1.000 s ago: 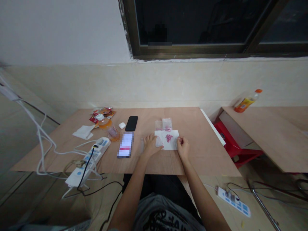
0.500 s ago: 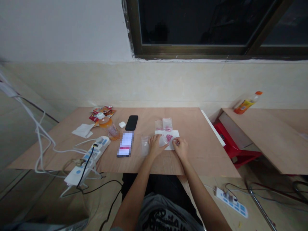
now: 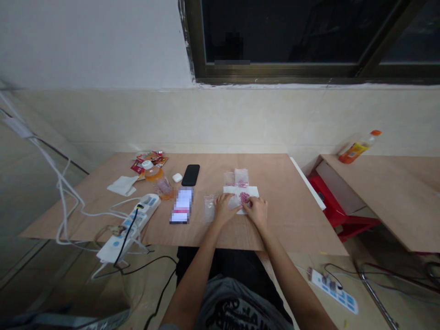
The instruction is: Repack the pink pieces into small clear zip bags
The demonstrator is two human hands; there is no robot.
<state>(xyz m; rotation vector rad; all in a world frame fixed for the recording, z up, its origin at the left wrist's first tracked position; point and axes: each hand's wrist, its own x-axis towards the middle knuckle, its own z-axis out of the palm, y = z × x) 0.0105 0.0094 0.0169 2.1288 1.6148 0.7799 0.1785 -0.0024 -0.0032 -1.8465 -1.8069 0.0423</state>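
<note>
A white sheet of paper [image 3: 253, 189] lies under both hands, with a small heap of pink beads [image 3: 244, 196] on it. My left hand [image 3: 224, 209] grips a small clear plastic bag [image 3: 234, 201] at the left side of the heap, thumb low and fingers above. Close to the lower right of the beads, my right hand [image 3: 257, 210] has thumb and forefinger pinched together; anything between the tips is too small to make out. Two clear zip bags, one of them fuller [image 3: 241, 177], lie behind the paper with pink beads in them. Another clear bag [image 3: 209, 208] rests left of my left hand.
Left of the hands are a lit phone [image 3: 182, 205], a black phone [image 3: 190, 175], a white case [image 3: 177, 177], an orange drink bottle [image 3: 157, 180], snack packets [image 3: 151, 160], tissue [image 3: 123, 185] and a corded power strip [image 3: 129, 228]. Another bottle [image 3: 359, 147] leans on the right table.
My right hand has moved left over the paper, toward the beads and my left hand. My left hand stays at the bag. The whole view has shifted slightly.
</note>
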